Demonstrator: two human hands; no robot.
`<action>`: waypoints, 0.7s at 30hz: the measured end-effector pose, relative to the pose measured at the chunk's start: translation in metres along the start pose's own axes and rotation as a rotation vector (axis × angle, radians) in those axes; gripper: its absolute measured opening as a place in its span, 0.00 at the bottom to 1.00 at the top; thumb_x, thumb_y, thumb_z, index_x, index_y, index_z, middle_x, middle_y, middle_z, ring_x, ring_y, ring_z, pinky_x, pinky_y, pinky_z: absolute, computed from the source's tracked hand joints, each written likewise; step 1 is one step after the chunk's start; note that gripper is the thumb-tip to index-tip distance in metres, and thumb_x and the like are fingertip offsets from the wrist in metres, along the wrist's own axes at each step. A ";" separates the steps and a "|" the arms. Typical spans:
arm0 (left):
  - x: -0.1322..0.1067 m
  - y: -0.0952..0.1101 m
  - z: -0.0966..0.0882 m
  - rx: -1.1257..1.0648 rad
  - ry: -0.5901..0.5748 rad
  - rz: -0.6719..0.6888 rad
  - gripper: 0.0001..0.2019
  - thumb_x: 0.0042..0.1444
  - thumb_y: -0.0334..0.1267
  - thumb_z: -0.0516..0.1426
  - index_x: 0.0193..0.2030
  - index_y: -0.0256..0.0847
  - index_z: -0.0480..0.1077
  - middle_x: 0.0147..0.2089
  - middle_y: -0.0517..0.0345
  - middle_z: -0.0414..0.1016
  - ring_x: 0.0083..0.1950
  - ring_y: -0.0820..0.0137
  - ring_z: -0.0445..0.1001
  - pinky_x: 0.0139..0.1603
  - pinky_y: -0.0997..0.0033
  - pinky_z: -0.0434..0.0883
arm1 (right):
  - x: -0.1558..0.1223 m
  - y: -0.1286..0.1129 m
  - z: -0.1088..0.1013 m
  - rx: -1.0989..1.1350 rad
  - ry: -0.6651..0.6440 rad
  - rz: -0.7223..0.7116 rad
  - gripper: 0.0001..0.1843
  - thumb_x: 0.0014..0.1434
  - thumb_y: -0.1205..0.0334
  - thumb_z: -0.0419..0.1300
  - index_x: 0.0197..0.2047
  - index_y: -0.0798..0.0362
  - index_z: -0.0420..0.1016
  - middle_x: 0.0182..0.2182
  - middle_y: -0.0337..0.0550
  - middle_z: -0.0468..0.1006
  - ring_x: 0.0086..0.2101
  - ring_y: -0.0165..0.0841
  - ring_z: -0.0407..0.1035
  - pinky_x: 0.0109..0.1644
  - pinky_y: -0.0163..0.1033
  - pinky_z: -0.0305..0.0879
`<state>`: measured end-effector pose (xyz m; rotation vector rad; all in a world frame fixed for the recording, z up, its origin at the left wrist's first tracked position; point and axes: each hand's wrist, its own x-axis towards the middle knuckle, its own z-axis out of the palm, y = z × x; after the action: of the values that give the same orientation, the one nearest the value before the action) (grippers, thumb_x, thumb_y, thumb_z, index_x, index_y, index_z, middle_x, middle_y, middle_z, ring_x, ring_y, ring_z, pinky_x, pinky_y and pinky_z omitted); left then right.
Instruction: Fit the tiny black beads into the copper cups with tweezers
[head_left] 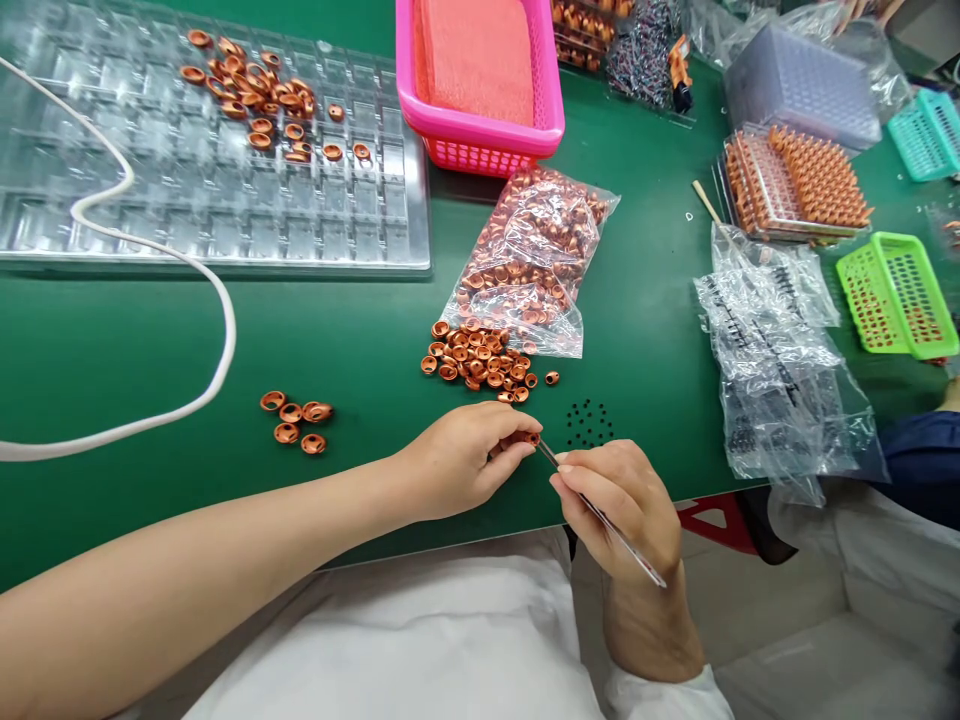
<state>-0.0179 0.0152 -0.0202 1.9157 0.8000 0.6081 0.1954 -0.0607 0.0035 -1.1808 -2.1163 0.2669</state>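
My left hand (469,458) is closed in a pinch on a small copper ring (529,438) near the front edge of the green table. My right hand (624,503) grips thin metal tweezers (600,512), whose tip touches that ring. Just beyond the hands lies a loose pile of copper rings (480,358) spilling from an open clear bag of rings (530,255). A cluster of tiny black dots (589,422) sits on the mat right of the pile. A small group of copper rings (296,420) lies to the left.
A clear plastic tray (210,200) with more copper rings stands back left, crossed by a white cable (217,300). A pink basket (480,80) is at the back. Plastic bags (780,370), a green basket (896,295) and a rack of orange parts (795,180) fill the right.
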 end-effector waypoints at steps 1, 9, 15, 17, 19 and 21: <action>0.000 0.000 0.000 -0.003 0.001 -0.001 0.09 0.67 0.32 0.55 0.48 0.36 0.76 0.36 0.55 0.80 0.36 0.69 0.76 0.36 0.73 0.72 | 0.000 -0.001 0.000 0.003 0.007 0.005 0.21 0.60 0.76 0.66 0.55 0.51 0.73 0.42 0.47 0.84 0.39 0.35 0.78 0.41 0.43 0.73; 0.001 -0.002 0.001 -0.006 0.024 0.028 0.09 0.68 0.31 0.55 0.48 0.36 0.77 0.38 0.53 0.82 0.38 0.68 0.78 0.39 0.71 0.74 | -0.003 -0.003 -0.006 0.092 0.166 0.119 0.15 0.64 0.71 0.63 0.52 0.48 0.75 0.40 0.44 0.83 0.38 0.38 0.78 0.40 0.49 0.77; -0.001 0.000 0.002 -0.091 -0.002 0.071 0.09 0.69 0.31 0.54 0.50 0.38 0.76 0.40 0.53 0.82 0.40 0.68 0.79 0.42 0.71 0.75 | -0.010 -0.001 -0.011 0.101 0.187 0.206 0.17 0.70 0.70 0.51 0.56 0.47 0.73 0.45 0.47 0.81 0.44 0.42 0.78 0.45 0.56 0.78; -0.002 0.000 0.002 -0.105 -0.015 0.084 0.10 0.70 0.31 0.54 0.52 0.38 0.75 0.40 0.53 0.82 0.40 0.68 0.79 0.42 0.71 0.75 | -0.013 0.000 -0.008 0.099 0.162 0.204 0.19 0.69 0.72 0.52 0.58 0.47 0.73 0.43 0.47 0.81 0.41 0.40 0.77 0.41 0.50 0.78; -0.003 0.001 0.001 -0.111 -0.038 0.097 0.11 0.70 0.31 0.53 0.53 0.38 0.75 0.40 0.53 0.82 0.40 0.68 0.79 0.42 0.71 0.75 | -0.014 0.001 -0.005 0.070 0.118 0.167 0.21 0.67 0.74 0.56 0.59 0.48 0.73 0.40 0.46 0.80 0.36 0.37 0.75 0.37 0.45 0.75; -0.003 0.001 0.002 -0.109 -0.056 0.111 0.10 0.70 0.31 0.53 0.53 0.38 0.75 0.40 0.52 0.82 0.41 0.68 0.79 0.42 0.72 0.74 | -0.015 0.004 -0.002 0.024 0.058 0.098 0.22 0.64 0.75 0.61 0.60 0.48 0.73 0.37 0.44 0.79 0.33 0.34 0.73 0.35 0.41 0.74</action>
<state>-0.0188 0.0114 -0.0202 1.8779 0.6155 0.6492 0.2050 -0.0711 -0.0038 -1.2652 -2.0032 0.2990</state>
